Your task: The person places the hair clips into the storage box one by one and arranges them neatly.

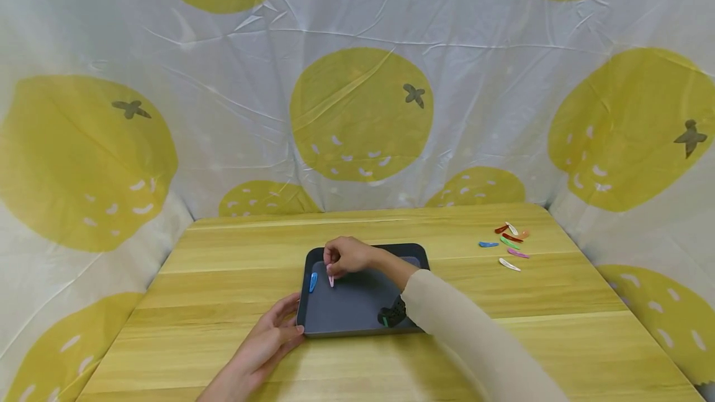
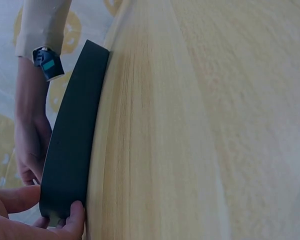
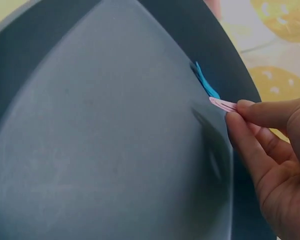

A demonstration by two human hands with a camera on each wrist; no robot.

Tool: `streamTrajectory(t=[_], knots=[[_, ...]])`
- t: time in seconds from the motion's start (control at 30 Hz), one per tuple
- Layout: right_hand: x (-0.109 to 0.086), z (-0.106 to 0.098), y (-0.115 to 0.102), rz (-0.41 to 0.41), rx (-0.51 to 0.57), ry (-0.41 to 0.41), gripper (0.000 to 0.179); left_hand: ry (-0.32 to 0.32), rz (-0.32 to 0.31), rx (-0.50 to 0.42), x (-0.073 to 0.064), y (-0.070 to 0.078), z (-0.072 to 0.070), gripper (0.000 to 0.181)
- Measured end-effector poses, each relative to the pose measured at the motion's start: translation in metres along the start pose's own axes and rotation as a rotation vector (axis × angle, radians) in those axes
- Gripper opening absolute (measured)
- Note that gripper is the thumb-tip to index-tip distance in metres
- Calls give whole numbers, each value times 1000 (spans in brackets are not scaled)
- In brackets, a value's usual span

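1. Pale cloth with yellow fruit prints (image 1: 234,36) hangs behind and beside the wooden bench (image 1: 223,265).
2. Leftmost of the hands, the left hand (image 1: 270,337) grips the near-left corner of a dark tray (image 1: 346,315), its thumb at the rim.
3. Beside the tray's left wall, inside, lies a blue clip (image 1: 313,282), its long axis running roughly front to back.
4. Just right of that, the right hand (image 1: 349,255) pinches a pink clip (image 1: 331,278) between thumb and finger, over the tray's left part. Its narrow end points toward the person, nearly parallel to the blue clip; the left hand is apart from both.
5. Far right, well clear of the tray, loose clips (image 1: 509,264) lie scattered on the bench.
6. From the right wrist, the pinch shows plainly; the head view half hides it. Only the left wrist view shows the tray's outer left wall fully. Whether the pink clip touches the tray floor, I cannot tell.
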State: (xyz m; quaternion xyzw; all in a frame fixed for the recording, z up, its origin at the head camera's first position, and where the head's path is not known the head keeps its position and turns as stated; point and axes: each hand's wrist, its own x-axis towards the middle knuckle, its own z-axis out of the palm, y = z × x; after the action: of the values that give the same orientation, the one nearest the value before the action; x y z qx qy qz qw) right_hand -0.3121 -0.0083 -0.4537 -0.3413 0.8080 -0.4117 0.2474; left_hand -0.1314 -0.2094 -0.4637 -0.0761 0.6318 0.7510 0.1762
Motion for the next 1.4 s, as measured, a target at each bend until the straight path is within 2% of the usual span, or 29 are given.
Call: streamTrajectory(t=[0.37, 0.7, 0.93, 1.1, 1.4], knots=[[11, 13, 1, 42, 47, 8, 14, 7, 6, -3, 0, 0, 0, 75], [17, 16, -3, 32, -150, 17, 16, 4, -13, -5, 0, 1, 0, 76], [19, 18, -8, -27, -299, -8, 17, 15, -5, -8, 0, 0, -2, 75], [19, 19, -7, -31, -354, -1, 18, 9, -2, -6, 1, 0, -2, 74], [20, 20, -4, -9, -368, 9, 16, -4, 2, -7, 0, -1, -1, 74]])
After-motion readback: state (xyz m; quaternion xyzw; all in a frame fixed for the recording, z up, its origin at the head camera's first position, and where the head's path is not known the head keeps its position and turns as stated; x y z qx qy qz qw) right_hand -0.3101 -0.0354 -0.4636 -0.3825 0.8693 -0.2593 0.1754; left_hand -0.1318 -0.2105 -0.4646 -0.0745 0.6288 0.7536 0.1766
